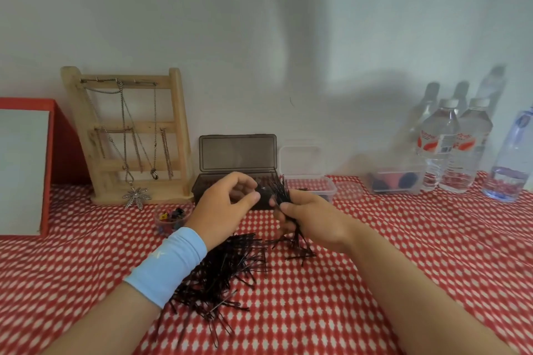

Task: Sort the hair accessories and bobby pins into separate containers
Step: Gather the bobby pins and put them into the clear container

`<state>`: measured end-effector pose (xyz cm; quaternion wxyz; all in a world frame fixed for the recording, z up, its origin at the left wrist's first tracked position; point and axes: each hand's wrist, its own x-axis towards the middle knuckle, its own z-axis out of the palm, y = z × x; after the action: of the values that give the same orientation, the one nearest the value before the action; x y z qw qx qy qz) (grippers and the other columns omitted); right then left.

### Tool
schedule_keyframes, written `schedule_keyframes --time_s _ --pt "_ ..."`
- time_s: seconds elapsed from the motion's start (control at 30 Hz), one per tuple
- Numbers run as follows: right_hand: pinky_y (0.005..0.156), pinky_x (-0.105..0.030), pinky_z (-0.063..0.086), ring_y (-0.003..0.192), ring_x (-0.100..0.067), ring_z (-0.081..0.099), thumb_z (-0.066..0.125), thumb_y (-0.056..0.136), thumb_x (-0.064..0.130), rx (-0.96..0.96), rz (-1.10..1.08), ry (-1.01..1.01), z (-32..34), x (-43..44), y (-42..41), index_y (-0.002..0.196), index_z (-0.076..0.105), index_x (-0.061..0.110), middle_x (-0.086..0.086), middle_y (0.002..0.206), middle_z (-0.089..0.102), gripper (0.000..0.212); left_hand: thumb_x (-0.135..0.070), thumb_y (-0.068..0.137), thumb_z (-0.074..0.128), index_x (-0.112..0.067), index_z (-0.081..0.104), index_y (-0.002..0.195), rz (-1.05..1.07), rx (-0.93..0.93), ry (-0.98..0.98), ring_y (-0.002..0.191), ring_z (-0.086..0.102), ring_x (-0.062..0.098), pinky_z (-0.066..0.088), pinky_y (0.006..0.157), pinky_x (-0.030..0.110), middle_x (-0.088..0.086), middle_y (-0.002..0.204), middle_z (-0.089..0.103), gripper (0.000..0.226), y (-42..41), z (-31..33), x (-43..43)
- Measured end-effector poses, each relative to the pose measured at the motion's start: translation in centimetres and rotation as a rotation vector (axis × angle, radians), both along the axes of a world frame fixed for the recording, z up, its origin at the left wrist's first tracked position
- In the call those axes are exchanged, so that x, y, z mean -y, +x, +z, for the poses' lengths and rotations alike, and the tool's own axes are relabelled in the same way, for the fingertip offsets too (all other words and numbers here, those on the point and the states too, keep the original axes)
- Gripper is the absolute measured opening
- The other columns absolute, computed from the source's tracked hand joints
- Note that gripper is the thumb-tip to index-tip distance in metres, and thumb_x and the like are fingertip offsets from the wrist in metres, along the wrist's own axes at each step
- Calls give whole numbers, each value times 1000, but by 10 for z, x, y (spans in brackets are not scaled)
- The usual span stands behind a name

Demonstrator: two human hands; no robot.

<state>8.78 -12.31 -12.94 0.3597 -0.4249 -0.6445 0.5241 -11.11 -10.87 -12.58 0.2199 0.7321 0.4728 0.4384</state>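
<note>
A red and white patterned tablecloth (375,282) is spread under everything, and a dark box (238,153) is stood at its far edge against the wall, its lid raised upright. What lies in the box is screened by the two hands and cannot be made out. Left of the dark box a wooden jewellery stand (129,135) hung with chains is set, and far to the right of the box water bottles (438,147) are lined up, the outermost cut off by the frame edge. Between the bottles and the dark box a clear tub (395,181) is placed, in which blurred dark and red round shapes are seen. Just right of the box a smaller clear tub (326,187) is found with its lid up; its contents are mostly hidden behind the right hand (311,219). In front of the dark box a loose pile of bobby pins (225,271) is scattered, partly covered by a blue wristband (170,265). A bundle of pins (281,190) is gripped upright in the curled fingers of the right hand, directly before the box. The left hand (222,204) is held beside it, fingers curved; whether anything is pinched cannot be told. Front-left of the box, a small cup (170,217) of coloured clips is half hidden.
</note>
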Motion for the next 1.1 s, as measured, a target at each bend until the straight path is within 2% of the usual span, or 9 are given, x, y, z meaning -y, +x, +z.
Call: schedule_keyframes --time_s 0.1,0.23,0.33,0.5,0.6,0.73,0.87,1.0,1.1 --pt "74 -34 47 66 -14 44 33 107 5 -195 54 -105 0 1 -2 105 58 9 -1 75 48 26 -24 92 65 -38 59 111 -51 33 -10 92 60 -4 43 79 13 -17 105 63 25 4 0 3" --pt "69 -30 43 68 -14 42 32 107 6 -316 147 -158 0 3 -3 117 55 5 -1 78 46 25 -20 99 54 -39 53 131 -105 21 -14 106 58 -9 43 94 14 -25 117 61 37 7 0 6" --pt "70 -31 41 69 -14 43 33 107 5 -356 186 -163 -2 4 -4 123 54 3 -1 80 48 27 -15 97 58 -36 66 117 -68 62 41 105 61 -9 46 99 18 -24 108 67 30 8 2 6" --pt "70 -29 43 71 -14 48 35 107 6 -526 152 -173 -3 -1 -5 131 54 0 -3 83 54 32 -22 89 69 -39 65 110 -84 103 67 98 63 -4 49 84 14 -19 107 67 28 9 2 9" --pt "71 -28 43 71 -13 48 35 106 2 -459 174 -156 -2 1 -4 128 56 2 -2 84 56 31 -19 84 74 -35 68 101 -7 91 118 90 62 -1 48 76 12 -16 102 64 25 9 1 7" --pt "71 -28 43 69 -12 48 35 104 -4 -381 179 -139 -1 4 -3 120 59 5 -2 82 56 31 -19 81 78 -33 70 92 -6 138 30 83 64 1 50 75 17 -13 92 69 20 5 3 4" --pt "67 -29 39 66 -14 46 35 101 -6 -350 96 -178 0 3 -3 109 61 6 -3 77 54 30 -16 88 69 -35 65 103 -74 122 -1 88 66 0 50 83 21 -14 98 70 24 6 4 7" --pt "61 -29 35 62 -15 37 30 97 -1 -363 40 -241 1 2 -2 94 51 12 -1 72 43 25 -19 93 63 -34 67 106 -52 22 6 87 66 5 53 89 29 -13 92 70 20 8 0 7" --pt "63 -30 33 64 -15 33 31 98 3 -394 107 -246 4 4 2 93 48 15 0 73 39 22 -15 98 53 -35 64 116 -80 95 32 100 64 -1 53 91 28 -16 108 68 28 9 4 10"
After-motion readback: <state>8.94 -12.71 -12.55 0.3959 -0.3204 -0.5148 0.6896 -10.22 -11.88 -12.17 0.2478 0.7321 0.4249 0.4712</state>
